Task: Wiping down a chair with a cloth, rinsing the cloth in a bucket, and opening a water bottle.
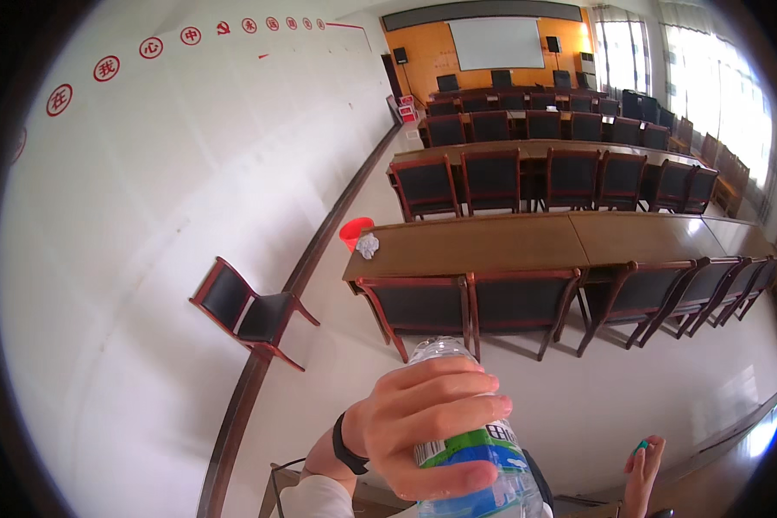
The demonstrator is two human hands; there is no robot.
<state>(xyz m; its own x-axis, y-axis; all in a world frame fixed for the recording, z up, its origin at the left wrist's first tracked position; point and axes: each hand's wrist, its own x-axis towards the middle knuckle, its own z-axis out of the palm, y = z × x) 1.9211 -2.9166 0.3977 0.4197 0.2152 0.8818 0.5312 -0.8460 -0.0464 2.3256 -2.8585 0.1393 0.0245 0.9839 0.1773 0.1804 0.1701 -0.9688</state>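
Note:
Close in front of me, my left hand (421, 417) is wrapped around a clear plastic water bottle (511, 460). The bottle has a blue, green and white label bearing writing. One transparent end (441, 348) of it shows past my fingers; which end this is I cannot tell. A black band (348, 447) circles my left wrist. Low on the right, my right hand (641, 469) is raised, with a small teal bottle cap (641, 447) between its fingertips. The two hands are well apart.
A long wooden table (472, 239) with dark-backed chairs (524, 304) stands ahead, and more rows lie beyond. Crumpled white paper (367, 246) rests at its left end, by a red bin (355, 232). A single chair (259, 311) stands against the left wall (136, 213).

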